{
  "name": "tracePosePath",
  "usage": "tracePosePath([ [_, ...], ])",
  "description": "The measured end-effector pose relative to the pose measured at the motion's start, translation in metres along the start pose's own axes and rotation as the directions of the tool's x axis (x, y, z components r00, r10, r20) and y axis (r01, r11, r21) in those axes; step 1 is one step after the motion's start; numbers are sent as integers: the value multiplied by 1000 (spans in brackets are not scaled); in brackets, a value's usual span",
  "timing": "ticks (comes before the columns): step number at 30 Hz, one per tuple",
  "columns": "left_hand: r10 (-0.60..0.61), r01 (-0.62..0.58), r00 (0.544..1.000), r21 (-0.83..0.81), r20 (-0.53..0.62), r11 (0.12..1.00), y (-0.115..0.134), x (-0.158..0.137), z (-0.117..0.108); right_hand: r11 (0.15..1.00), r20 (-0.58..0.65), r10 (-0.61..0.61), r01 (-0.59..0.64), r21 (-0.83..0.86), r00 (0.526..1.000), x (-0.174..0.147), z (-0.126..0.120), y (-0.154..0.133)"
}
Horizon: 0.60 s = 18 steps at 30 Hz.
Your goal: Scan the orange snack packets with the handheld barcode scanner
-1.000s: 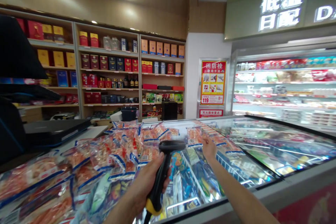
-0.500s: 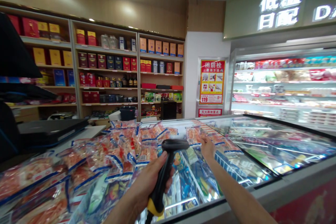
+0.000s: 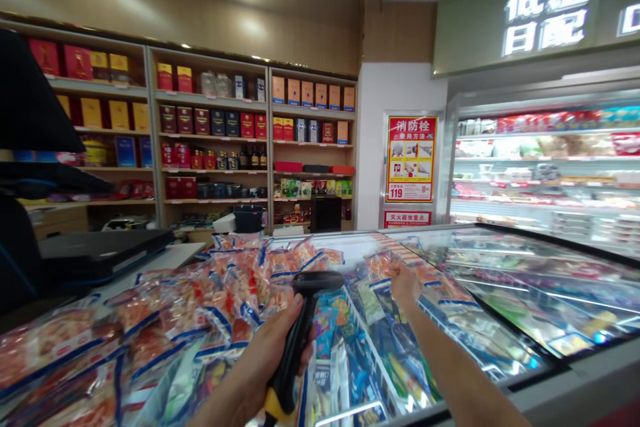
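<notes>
In the head view, my left hand (image 3: 273, 343) is wrapped round the black and yellow grip of a barcode scanner (image 3: 295, 333), held upright with its head level above the freezer. My right hand (image 3: 405, 285) reaches forward over the freezer, fingers closed at the edge of a clear, blue-edged food packet (image 3: 379, 265) with orange-pink contents. Many similar packets (image 3: 235, 280) are heaped to the left of the scanner. Colourful frozen packs (image 3: 367, 333) lie below both hands, parted by a white wire divider.
The freezer's glass lid (image 3: 520, 280) with its dark frame spreads to the right. At left stand a black device (image 3: 100, 250) and a dark screen (image 3: 30, 100). Shelves of boxes (image 3: 215, 120) line the back wall, and a lit chiller (image 3: 530, 167) stands at the right.
The view has turned slightly left, so the background sits further right. The scanner has shifted a little left and down in view. My right hand stays by the packet.
</notes>
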<state>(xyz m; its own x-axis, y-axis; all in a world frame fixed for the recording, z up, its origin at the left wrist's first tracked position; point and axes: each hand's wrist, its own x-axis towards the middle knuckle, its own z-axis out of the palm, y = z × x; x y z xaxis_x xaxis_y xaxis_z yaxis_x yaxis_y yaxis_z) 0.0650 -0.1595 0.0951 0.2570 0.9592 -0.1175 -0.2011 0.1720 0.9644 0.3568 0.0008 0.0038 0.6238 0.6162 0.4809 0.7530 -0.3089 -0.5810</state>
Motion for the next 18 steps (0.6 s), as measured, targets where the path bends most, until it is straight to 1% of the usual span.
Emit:
tracePosePath([
  [3, -16, 16, 1000, 40, -12, 999, 1, 1, -5, 999, 30, 41, -40, -31, 999, 8, -2, 3],
  [5, -34, 34, 999, 38, -13, 999, 1, 0, -9, 998, 38, 48, -46, -49, 998, 10, -5, 5],
  [7, -43, 43, 999, 23, -1, 999, 2, 0, -15, 998, -8, 46, -46, -50, 999, 6, -10, 3],
  [9, -45, 44, 999, 13, 11, 999, 2, -3, -20, 999, -99, 26, -28, -22, 995, -2, -14, -3],
  [10, -44, 44, 999, 10, 8, 999, 2, -5, -23, 1000, -132, 9, -10, 0, 991, -9, -16, -8],
  [11, -43, 43, 999, 9, -2, 999, 2, -7, -25, 999, -137, -16, 20, 29, 990, -17, -17, -14],
  [12, -40, 40, 999, 7, -18, 999, 3, -10, -26, 996, -108, -49, 57, 67, 993, -26, -18, -21],
  [13, -39, 39, 999, 5, -30, 999, 3, -12, -28, 989, -48, -89, 94, 113, 995, -38, -19, -28],
  [14, -36, 36, 999, 3, -33, 999, 3, -15, -29, 977, 34, -136, 128, 170, 990, -50, -19, -35],
  [15, -29, 29, 999, 1, -29, 1000, 3, -18, -29, 959, 123, -188, 155, 238, 974, -63, -19, -42],
  [16, -20, 20, 1000, -2, -18, 1000, 4, -20, -30, 934, 211, -248, 175, 312, 946, -77, -19, -50],
  [17, -11, 11, 1000, -5, -6, 1000, 3, -21, -31, 899, 286, -317, 191, 393, 904, -90, -19, -56],
  [18, -4, 4, 1000, -8, 3, 1000, 3, -22, -32, 855, 336, -388, 199, 479, 858, -103, -19, -63],
])
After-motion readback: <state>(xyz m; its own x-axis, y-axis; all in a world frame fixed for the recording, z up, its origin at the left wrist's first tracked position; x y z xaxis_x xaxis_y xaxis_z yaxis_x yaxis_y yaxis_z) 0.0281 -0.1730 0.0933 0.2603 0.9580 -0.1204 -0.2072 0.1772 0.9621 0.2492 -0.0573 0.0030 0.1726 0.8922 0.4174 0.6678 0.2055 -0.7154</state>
